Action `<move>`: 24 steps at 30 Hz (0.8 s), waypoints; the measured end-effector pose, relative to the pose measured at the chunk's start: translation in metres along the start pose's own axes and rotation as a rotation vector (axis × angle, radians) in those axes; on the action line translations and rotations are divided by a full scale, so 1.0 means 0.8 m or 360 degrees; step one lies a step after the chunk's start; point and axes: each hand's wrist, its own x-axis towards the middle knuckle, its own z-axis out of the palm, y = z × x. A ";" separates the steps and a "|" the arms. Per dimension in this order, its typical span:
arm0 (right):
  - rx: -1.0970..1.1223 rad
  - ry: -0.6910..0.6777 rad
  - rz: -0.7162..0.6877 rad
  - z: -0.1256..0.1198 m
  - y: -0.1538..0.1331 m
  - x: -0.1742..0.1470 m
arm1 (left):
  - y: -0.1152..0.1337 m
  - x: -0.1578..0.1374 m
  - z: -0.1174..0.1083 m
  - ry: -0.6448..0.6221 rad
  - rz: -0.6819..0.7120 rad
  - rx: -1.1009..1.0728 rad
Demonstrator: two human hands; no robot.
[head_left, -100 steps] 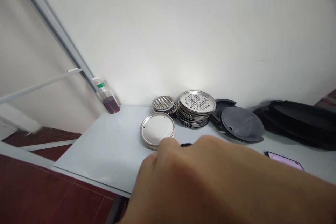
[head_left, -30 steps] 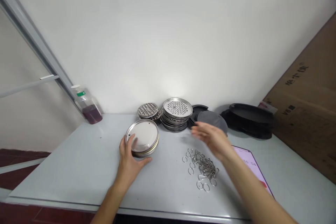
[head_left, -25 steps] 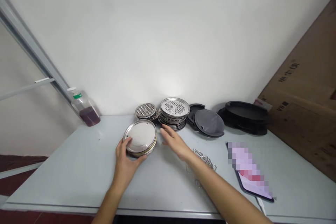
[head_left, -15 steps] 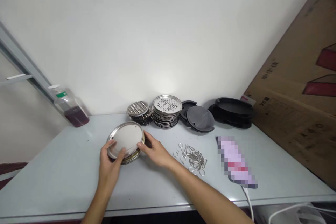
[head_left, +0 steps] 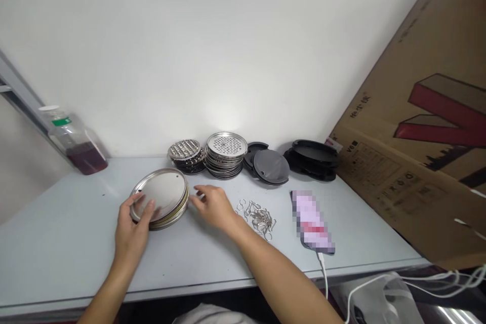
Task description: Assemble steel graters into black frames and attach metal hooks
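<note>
A stack of round metal discs (head_left: pixel 163 192) with raised rims lies on the table, left of centre. The top disc is smooth and shiny, with two small holes near its edge. My left hand (head_left: pixel 132 228) grips the stack's near left edge, its thumb over the top disc and its fingers at the side. Just off the right side of the stack is my right hand (head_left: pixel 212 205), fingers apart and holding nothing that I can see. Metal rings and clips (head_left: pixel 260 217) lie in a loose heap right of that hand.
Along the wall stand small grater discs (head_left: pixel 185 150), a taller stack of grater discs (head_left: pixel 227 145), grey round plates (head_left: pixel 271 166) and black round trays (head_left: pixel 315 154). A bottle of dark liquid (head_left: pixel 87 157) is far left. A blurred phone-like object (head_left: pixel 311 220) with a white cable (head_left: pixel 324 273) lies right, near a cardboard box (head_left: pixel 379 162).
My right hand has let go of the disc stack and moved off its right side. My left hand stays on the stack. The whole view has shifted to the right.
</note>
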 end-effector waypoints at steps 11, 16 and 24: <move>-0.0247 0.0727 0.0247 -0.077 0.044 0.014 | -0.005 0.000 -0.001 -0.0009 0.0361 0.0388; -0.0148 0.0302 -0.0059 -0.022 0.019 0.002 | -0.006 -0.004 -0.004 -0.0085 0.0370 0.0606; 0.0094 0.0078 -0.0463 -0.001 -0.003 -0.012 | -0.005 -0.008 -0.008 -0.0123 0.0436 0.0564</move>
